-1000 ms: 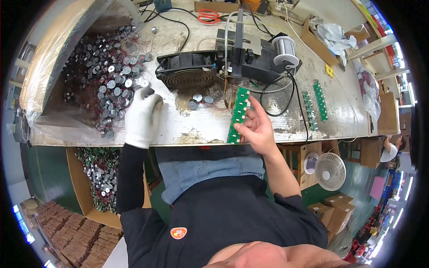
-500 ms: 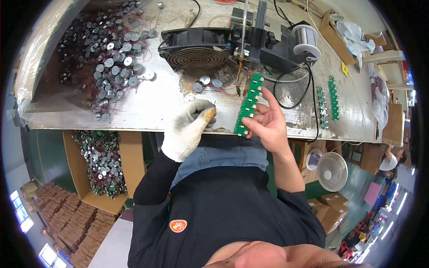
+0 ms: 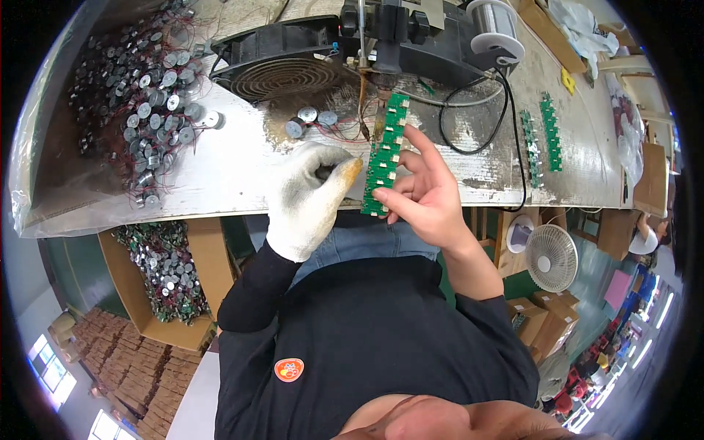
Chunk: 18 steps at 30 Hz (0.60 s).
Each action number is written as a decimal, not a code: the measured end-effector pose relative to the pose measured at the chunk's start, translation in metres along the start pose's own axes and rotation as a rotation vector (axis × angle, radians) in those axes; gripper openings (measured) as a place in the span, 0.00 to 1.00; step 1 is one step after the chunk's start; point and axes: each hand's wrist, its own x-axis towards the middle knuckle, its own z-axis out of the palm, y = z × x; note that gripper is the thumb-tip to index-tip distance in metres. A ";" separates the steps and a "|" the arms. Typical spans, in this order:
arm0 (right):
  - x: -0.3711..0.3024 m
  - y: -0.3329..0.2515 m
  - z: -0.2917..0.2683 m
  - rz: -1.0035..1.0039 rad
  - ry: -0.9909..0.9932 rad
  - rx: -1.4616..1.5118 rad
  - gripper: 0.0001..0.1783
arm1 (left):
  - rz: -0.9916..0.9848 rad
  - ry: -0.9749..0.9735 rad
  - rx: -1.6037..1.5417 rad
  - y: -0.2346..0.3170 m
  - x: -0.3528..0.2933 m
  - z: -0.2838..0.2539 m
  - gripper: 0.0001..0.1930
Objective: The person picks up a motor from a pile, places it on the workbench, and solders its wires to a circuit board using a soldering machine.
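My bare right hand (image 3: 429, 202) holds a strip of green circuit boards (image 3: 384, 161) by its near part, thumb on top and fingers beneath. The strip slants upward, its far end close below a soldering stand (image 3: 389, 62). My left hand (image 3: 304, 202), in a white glove with stained fingertips, is closed in a pinch just left of the strip. Whatever lies between those fingertips is too small to make out. Just beyond the glove, several small round silver motors (image 3: 327, 118) with red wires rest on the worn white table (image 3: 235, 165).
A black blower fan (image 3: 282, 73) and a solder wire spool (image 3: 496, 31) stand behind my hands. Many motors (image 3: 158, 110) are heaped at the left. Two more board strips (image 3: 551, 136) lie right, past a black cable (image 3: 522, 158). Below the table edge is an open carton (image 3: 209, 257).
The view has shifted, so the table things appear further left and higher. My left fingertips have come closer to the board strip. My right hand keeps its hold on the strip.
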 end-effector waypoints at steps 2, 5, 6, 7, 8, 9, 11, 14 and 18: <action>0.000 0.002 -0.001 -0.012 -0.005 -0.001 0.46 | -0.143 -0.021 -0.163 0.001 0.002 0.004 0.07; -0.001 0.003 -0.002 -0.030 -0.007 -0.002 0.46 | -0.254 -0.057 -0.283 0.002 0.005 0.005 0.08; -0.001 0.004 -0.002 -0.036 -0.003 -0.001 0.46 | -0.257 -0.060 -0.283 0.004 0.006 0.005 0.08; -0.001 0.005 -0.002 -0.033 0.000 0.000 0.46 | -0.287 -0.083 -0.302 0.006 0.008 0.005 0.08; -0.001 0.004 -0.002 -0.044 0.005 0.003 0.47 | -0.316 -0.105 -0.319 0.008 0.009 0.004 0.08; -0.001 0.004 -0.002 -0.054 0.010 0.006 0.47 | -0.317 -0.106 -0.318 0.007 0.010 0.004 0.08; 0.000 0.003 -0.002 -0.059 0.009 0.008 0.47 | -0.305 -0.119 -0.359 0.004 0.012 0.005 0.08; 0.001 0.003 -0.002 -0.071 0.000 0.021 0.47 | -0.323 -0.121 -0.427 0.000 0.012 0.006 0.09; 0.002 0.002 -0.002 -0.084 -0.003 0.038 0.47 | -0.345 -0.131 -0.481 0.006 0.015 0.005 0.09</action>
